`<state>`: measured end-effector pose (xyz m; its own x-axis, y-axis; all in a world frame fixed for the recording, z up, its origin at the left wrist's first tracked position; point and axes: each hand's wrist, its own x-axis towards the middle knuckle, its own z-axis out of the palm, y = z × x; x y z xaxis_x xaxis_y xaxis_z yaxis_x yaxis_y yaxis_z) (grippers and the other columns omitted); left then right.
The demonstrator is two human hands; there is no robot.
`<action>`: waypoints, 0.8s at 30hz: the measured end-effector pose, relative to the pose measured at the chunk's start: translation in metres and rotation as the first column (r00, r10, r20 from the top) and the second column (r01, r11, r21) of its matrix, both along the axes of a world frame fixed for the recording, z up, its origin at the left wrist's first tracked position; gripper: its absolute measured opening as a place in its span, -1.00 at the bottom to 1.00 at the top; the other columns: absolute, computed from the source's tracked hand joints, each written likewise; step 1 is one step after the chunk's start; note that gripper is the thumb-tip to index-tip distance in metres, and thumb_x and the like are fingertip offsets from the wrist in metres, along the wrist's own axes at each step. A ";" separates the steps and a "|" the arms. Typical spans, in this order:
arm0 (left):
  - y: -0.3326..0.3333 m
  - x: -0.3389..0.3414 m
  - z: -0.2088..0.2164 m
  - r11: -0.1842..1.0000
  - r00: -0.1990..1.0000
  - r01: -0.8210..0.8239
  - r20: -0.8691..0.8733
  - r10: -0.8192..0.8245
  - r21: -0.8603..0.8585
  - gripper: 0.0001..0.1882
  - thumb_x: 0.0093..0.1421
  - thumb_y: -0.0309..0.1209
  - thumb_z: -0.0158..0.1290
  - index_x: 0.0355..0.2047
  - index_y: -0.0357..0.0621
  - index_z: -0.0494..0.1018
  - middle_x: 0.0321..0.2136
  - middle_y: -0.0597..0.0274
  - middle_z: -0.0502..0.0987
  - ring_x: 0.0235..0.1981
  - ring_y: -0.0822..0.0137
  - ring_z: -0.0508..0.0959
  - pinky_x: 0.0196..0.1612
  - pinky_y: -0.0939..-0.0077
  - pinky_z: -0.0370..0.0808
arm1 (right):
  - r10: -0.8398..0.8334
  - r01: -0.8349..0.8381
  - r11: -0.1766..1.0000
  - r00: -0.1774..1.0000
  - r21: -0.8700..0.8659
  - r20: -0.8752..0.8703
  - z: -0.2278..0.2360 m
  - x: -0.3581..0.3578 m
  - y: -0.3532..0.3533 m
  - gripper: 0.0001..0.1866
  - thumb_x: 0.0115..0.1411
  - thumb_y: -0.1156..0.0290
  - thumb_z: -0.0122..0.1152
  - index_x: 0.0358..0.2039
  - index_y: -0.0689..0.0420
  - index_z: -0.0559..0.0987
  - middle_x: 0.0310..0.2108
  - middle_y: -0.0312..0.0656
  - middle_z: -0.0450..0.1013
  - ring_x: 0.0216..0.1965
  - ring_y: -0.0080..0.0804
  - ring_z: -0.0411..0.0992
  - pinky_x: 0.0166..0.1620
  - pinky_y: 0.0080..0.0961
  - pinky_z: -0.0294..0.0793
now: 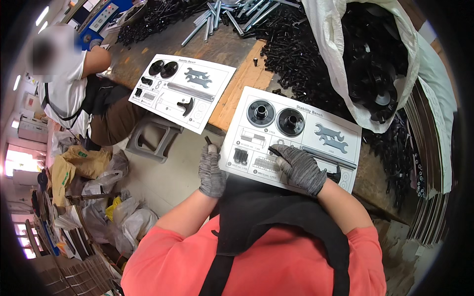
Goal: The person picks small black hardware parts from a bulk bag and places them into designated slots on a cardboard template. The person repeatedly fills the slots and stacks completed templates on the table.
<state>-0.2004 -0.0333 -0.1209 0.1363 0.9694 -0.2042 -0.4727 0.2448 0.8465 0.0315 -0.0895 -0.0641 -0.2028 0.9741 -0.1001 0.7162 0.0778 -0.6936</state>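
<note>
My gloved left hand (212, 173) is closed at the left edge of a white card (236, 170), with a short black bolt (208, 140) sticking up from its fingertips. Over the card's middle, my gloved right hand (300, 170) pinches another black bolt (274, 151), held at a slant. The card shows two black discs (291, 122), two grey wrenches (332, 138), a long bar (328, 157) and groups of bolts (240, 156). Whether these are printed or real pieces I cannot tell. My right hand covers part of the card.
Loose black bolts (291, 64) lie heaped on the bench beyond the card. A white sack (330, 44) of black parts stands at right, metal rods (212, 17) at the back. A second card (197, 123) lies left, near a grey stool (150, 140) and another person (69, 89).
</note>
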 end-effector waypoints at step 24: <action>0.103 0.023 0.077 0.334 -0.320 0.927 -0.828 0.461 -0.173 -0.81 0.12 -0.23 -0.05 -0.34 0.04 0.50 -0.47 0.18 0.44 -0.40 0.20 0.51 -0.37 0.31 0.47 | 0.053 -0.048 0.999 0.892 -0.021 0.448 0.002 -0.014 0.036 -0.70 0.13 0.34 -0.08 -0.18 0.22 0.43 -0.45 -0.02 0.45 -0.40 -0.13 0.46 -0.37 -0.22 0.44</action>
<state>-0.1778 0.0699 -0.0435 0.8145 0.5542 -0.1714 0.5447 -0.8323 -0.1029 0.0171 -0.0534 -0.0618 -0.1833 0.9624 -0.2007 0.9465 0.1176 -0.3007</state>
